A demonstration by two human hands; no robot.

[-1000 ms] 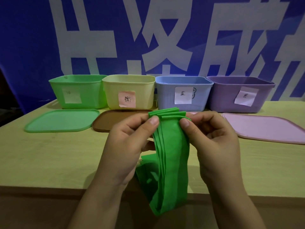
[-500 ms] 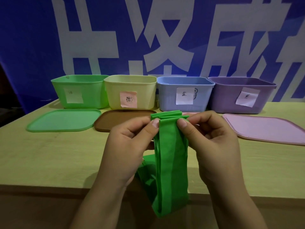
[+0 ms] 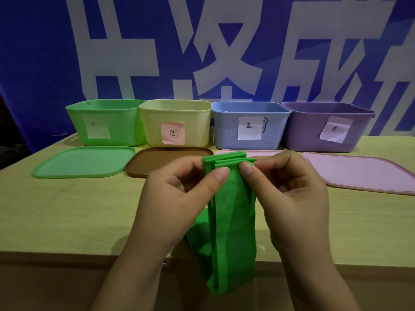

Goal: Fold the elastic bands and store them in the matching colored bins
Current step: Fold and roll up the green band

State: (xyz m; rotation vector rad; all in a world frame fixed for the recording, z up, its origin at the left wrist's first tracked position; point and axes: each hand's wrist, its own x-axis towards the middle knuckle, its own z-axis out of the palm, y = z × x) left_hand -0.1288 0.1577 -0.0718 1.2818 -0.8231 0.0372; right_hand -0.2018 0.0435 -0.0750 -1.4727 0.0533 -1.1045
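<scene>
A bright green elastic band (image 3: 231,225), folded into several layers, hangs in the air above the table's front edge. My left hand (image 3: 175,207) pinches its top fold from the left and my right hand (image 3: 292,198) pinches it from the right, thumbs nearly meeting. The band's lower loops dangle below the table edge. At the back stand four open bins in a row: green bin (image 3: 105,124), yellow bin (image 3: 175,124), blue bin (image 3: 249,124) and purple bin (image 3: 327,129), each with a paper label.
Lids lie flat in front of the bins: a green lid (image 3: 83,162), a brown lid (image 3: 161,160), and a pink lid (image 3: 363,173); another pink lid (image 3: 265,152) shows behind my hands. A blue banner with white characters hangs behind the wooden table (image 3: 67,212).
The hands drew slightly closer together at the band's top, narrowing the folded stack. The hanging loops shifted a little; the grip stayed the same.
</scene>
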